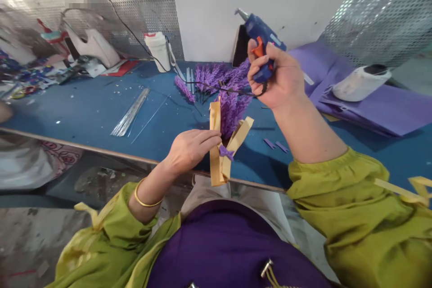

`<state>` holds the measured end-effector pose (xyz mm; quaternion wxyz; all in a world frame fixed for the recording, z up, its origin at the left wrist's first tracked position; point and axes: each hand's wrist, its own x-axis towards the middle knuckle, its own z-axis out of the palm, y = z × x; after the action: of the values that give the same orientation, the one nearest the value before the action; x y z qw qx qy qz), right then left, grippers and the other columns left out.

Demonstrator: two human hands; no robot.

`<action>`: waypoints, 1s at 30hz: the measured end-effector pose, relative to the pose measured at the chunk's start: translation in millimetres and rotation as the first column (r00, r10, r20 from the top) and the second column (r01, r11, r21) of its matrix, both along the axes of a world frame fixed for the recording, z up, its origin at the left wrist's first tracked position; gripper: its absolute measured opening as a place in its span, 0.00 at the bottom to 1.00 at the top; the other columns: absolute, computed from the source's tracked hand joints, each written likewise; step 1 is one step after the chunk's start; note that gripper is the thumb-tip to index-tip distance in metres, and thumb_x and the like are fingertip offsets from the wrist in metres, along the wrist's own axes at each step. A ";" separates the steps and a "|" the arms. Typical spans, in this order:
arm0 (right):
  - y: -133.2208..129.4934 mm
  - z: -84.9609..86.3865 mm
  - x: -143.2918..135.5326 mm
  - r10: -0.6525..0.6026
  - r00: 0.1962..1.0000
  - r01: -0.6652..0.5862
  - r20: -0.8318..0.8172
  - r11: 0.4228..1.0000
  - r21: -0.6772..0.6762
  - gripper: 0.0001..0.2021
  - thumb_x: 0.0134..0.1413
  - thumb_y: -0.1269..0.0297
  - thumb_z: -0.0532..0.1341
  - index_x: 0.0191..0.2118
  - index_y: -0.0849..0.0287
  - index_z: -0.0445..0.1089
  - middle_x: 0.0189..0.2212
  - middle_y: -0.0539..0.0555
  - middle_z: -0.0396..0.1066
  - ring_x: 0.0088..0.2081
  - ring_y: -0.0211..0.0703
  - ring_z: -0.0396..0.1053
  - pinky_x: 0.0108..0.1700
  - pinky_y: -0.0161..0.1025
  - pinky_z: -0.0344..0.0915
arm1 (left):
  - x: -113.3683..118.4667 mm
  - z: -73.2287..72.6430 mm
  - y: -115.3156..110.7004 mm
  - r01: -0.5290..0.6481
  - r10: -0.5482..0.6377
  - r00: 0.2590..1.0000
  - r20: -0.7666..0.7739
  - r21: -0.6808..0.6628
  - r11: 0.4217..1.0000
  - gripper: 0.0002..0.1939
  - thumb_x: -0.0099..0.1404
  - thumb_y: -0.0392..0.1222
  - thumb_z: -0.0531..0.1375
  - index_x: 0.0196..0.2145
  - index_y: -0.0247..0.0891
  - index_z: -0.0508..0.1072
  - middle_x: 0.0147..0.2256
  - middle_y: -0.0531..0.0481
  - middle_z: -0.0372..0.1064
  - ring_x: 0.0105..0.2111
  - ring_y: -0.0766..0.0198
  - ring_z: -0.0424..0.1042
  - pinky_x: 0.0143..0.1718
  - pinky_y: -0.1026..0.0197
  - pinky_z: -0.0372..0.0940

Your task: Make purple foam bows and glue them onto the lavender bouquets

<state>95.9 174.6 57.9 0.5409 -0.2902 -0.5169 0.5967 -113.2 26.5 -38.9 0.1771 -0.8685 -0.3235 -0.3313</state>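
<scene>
My left hand (192,147) has its fingers on a folded tan strip (215,162) at the table's front edge. A small purple bow (226,152) sits on that strip, and its other arm slants up to the right. Purple lavender sprigs (231,114) stand out behind the strip. Raised at the right, my right hand (281,74) grips a blue glue gun (261,29) with an orange trigger, its nozzle pointing up and left. The underside of the tan strip is partly hidden by my left fingers.
On the blue table (91,121) lie clear sticks (131,112), more lavender and small purple cut pieces (269,144). A white cup (158,51) stands behind. Purple sheets (381,112) and a white spool (359,83) are at the right. The glue gun's cord crosses the table.
</scene>
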 end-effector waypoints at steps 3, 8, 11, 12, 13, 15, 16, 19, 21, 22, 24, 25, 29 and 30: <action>14.3 -4.1 3.0 -0.076 0.992 0.055 -0.100 0.978 -0.200 0.09 0.65 0.64 0.53 0.36 0.50 0.69 0.39 0.42 0.78 0.28 0.29 0.69 0.32 0.32 0.65 | -17.6 -2.5 -11.8 0.049 -0.048 0.998 0.027 -0.047 0.998 0.10 0.73 0.31 0.52 0.44 0.34 0.73 0.45 0.45 0.79 0.41 0.63 0.79 0.41 0.63 0.71; 30.5 -14.4 7.4 -0.266 0.947 0.208 -0.180 0.934 -0.289 0.10 0.66 0.68 0.53 0.34 0.53 0.68 0.32 0.43 0.76 0.24 0.27 0.62 0.32 0.31 0.61 | -34.6 -6.3 -21.4 0.159 -0.132 0.977 0.166 -0.160 0.974 0.11 0.71 0.30 0.53 0.45 0.36 0.74 0.44 0.43 0.79 0.44 0.64 0.79 0.45 0.63 0.73; 34.0 -20.5 10.0 -0.313 0.924 0.249 -0.221 0.929 -0.275 0.12 0.67 0.68 0.52 0.32 0.54 0.67 0.31 0.44 0.75 0.25 0.26 0.63 0.32 0.30 0.61 | -36.3 -7.9 -19.0 0.205 -0.157 0.955 0.251 -0.177 0.963 0.11 0.71 0.29 0.54 0.44 0.37 0.74 0.43 0.43 0.79 0.44 0.64 0.78 0.45 0.63 0.73; 34.1 -21.5 10.7 -0.324 0.915 0.258 -0.239 0.928 -0.271 0.12 0.68 0.68 0.51 0.32 0.54 0.68 0.31 0.44 0.75 0.25 0.26 0.63 0.32 0.30 0.62 | -35.5 -8.1 -17.5 0.213 -0.164 0.952 0.258 -0.177 0.961 0.10 0.71 0.29 0.54 0.44 0.37 0.74 0.43 0.43 0.79 0.45 0.64 0.78 0.46 0.63 0.73; 33.8 -21.9 11.3 -0.331 0.909 0.263 -0.254 0.927 -0.268 0.13 0.68 0.69 0.51 0.32 0.55 0.68 0.32 0.44 0.75 0.25 0.25 0.63 0.32 0.29 0.62 | -34.3 -8.3 -15.9 0.217 -0.169 0.953 0.253 -0.178 0.960 0.10 0.71 0.29 0.54 0.44 0.36 0.74 0.43 0.43 0.79 0.45 0.63 0.78 0.46 0.62 0.73; 31.9 -21.3 11.8 -0.337 0.899 0.265 -0.279 0.927 -0.267 0.13 0.68 0.69 0.52 0.31 0.56 0.68 0.32 0.45 0.75 0.25 0.24 0.63 0.31 0.28 0.63 | -30.9 -8.6 -12.9 0.212 -0.174 0.961 0.215 -0.170 0.962 0.10 0.71 0.30 0.54 0.45 0.35 0.74 0.44 0.43 0.79 0.45 0.62 0.78 0.46 0.61 0.73; 30.4 -20.6 11.7 -0.339 0.894 0.265 -0.291 0.927 -0.267 0.14 0.69 0.69 0.52 0.31 0.56 0.68 0.32 0.46 0.75 0.24 0.24 0.63 0.31 0.28 0.64 | -29.1 -8.8 -11.5 0.203 -0.172 0.967 0.186 -0.161 0.966 0.10 0.71 0.30 0.54 0.45 0.35 0.74 0.44 0.42 0.79 0.45 0.61 0.78 0.47 0.61 0.73; 24.4 -18.8 10.0 -0.330 0.890 0.262 -0.314 0.935 -0.239 0.14 0.68 0.69 0.53 0.30 0.58 0.69 0.32 0.48 0.75 0.24 0.26 0.64 0.28 0.28 0.65 | -24.1 -8.9 -6.0 0.157 -0.148 0.985 0.093 -0.099 0.983 0.10 0.72 0.31 0.53 0.46 0.33 0.73 0.45 0.41 0.79 0.46 0.60 0.78 0.48 0.59 0.74; 20.2 -19.0 8.3 -0.307 0.903 0.262 -0.301 0.948 -0.180 0.13 0.66 0.70 0.55 0.30 0.58 0.71 0.32 0.49 0.76 0.23 0.27 0.65 0.27 0.29 0.65 | -20.8 -8.0 -1.0 0.133 -0.131 0.990 0.044 -0.048 0.990 0.10 0.72 0.31 0.53 0.45 0.32 0.73 0.45 0.41 0.79 0.45 0.58 0.79 0.47 0.58 0.75; 18.4 -19.5 7.6 -0.297 0.912 0.267 -0.282 0.953 -0.141 0.12 0.65 0.71 0.55 0.30 0.58 0.71 0.33 0.49 0.76 0.23 0.28 0.65 0.26 0.30 0.65 | -19.1 -7.2 1.8 0.119 -0.118 0.993 0.030 -0.027 0.993 0.09 0.72 0.31 0.54 0.44 0.31 0.73 0.44 0.41 0.79 0.45 0.58 0.79 0.46 0.58 0.75; 15.7 -21.0 7.0 -0.288 0.929 0.280 -0.233 0.958 -0.065 0.09 0.62 0.71 0.57 0.31 0.58 0.72 0.34 0.50 0.77 0.23 0.29 0.65 0.26 0.32 0.65 | -15.3 -5.0 7.2 0.086 -0.086 0.996 0.015 0.002 0.996 0.09 0.72 0.31 0.54 0.43 0.31 0.74 0.44 0.42 0.79 0.44 0.58 0.79 0.46 0.58 0.75; 14.8 -21.9 7.3 -0.289 0.935 0.289 -0.206 0.957 -0.028 0.07 0.60 0.70 0.59 0.32 0.58 0.73 0.35 0.51 0.77 0.24 0.30 0.65 0.26 0.33 0.66 | -13.4 -4.0 9.3 0.068 -0.069 0.998 0.010 0.005 0.998 0.09 0.72 0.31 0.54 0.43 0.31 0.74 0.44 0.42 0.79 0.44 0.58 0.79 0.46 0.58 0.74; 14.4 -25.2 12.5 -0.314 0.945 0.323 -0.091 0.941 0.102 0.03 0.53 0.64 0.64 0.34 0.56 0.71 0.37 0.50 0.77 0.26 0.33 0.66 0.30 0.37 0.67 | -9.2 -0.9 10.6 0.026 -0.026 1.000 -0.012 -0.010 1.000 0.09 0.71 0.31 0.55 0.42 0.34 0.76 0.44 0.46 0.80 0.43 0.60 0.79 0.43 0.60 0.74; 14.9 -25.9 14.4 -0.327 0.943 0.333 -0.066 0.935 0.122 0.04 0.52 0.63 0.64 0.35 0.54 0.71 0.37 0.49 0.78 0.27 0.33 0.65 0.31 0.37 0.67 | -9.2 0.0 8.7 0.011 -0.011 1.000 -0.008 -0.027 1.000 0.10 0.70 0.30 0.56 0.43 0.35 0.76 0.45 0.46 0.80 0.43 0.60 0.79 0.42 0.60 0.73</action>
<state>110.3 189.5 31.9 0.6628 -0.3230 -0.4868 0.4685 -122.5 35.3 -38.9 0.1649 -0.8740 -0.3223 -0.3242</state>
